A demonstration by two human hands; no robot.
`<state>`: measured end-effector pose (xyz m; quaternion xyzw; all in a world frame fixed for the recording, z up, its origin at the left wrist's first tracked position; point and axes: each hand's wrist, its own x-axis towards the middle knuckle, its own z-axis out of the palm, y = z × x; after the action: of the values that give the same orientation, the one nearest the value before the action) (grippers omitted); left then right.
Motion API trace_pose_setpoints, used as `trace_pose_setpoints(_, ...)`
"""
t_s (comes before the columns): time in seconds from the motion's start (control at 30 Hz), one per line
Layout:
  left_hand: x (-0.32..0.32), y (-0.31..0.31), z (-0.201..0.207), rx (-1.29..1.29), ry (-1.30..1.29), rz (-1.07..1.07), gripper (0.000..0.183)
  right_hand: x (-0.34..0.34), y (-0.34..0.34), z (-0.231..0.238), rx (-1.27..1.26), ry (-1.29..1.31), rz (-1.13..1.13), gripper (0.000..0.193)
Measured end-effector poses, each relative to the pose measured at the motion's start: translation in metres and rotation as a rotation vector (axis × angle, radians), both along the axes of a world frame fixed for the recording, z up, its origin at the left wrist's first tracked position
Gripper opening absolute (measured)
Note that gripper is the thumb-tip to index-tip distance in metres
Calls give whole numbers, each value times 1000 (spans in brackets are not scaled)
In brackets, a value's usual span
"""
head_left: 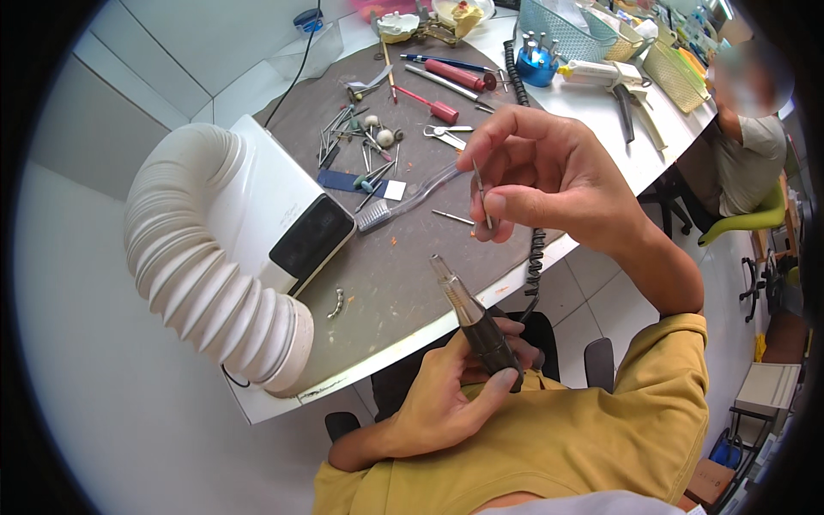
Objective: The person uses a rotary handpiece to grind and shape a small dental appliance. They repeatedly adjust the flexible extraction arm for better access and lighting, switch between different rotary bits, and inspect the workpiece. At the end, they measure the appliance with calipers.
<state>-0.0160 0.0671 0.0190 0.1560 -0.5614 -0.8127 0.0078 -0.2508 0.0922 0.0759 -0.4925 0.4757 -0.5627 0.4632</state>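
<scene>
My left hand (pixel 451 390) is closed around the black lower body of a rotary handpiece (pixel 470 313). Its silver tip points up and away, just over the table's front edge, and no bur shows in it. Above and to the right, my right hand (pixel 562 184) pinches a thin metal bur (pixel 481 190) upright between thumb and fingers, apart from the handpiece. Another slim bur (pixel 452 218) lies on the grey mat beside my right fingertips. A small metal dental bridge (pixel 336 302) rests on the mat to the left of the handpiece.
A white suction unit with a ribbed hose (pixel 202 249) fills the left side. Several burs and polishing points (pixel 365 142) lie behind a toothbrush (pixel 412 197). A coiled cord (pixel 536 262) hangs over the table edge. Another person (pixel 747 129) sits at the far right.
</scene>
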Motion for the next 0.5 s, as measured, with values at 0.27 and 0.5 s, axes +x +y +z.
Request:
trace_pose_setpoints(0.27,3,-2,-11,-31,0,-3,42,17,-9,-6,99,-25,-11,19)
trace_pose_setpoints(0.5,3,-4,-18,-33,9,-5,41,22,-17,-1,156,25,22,20)
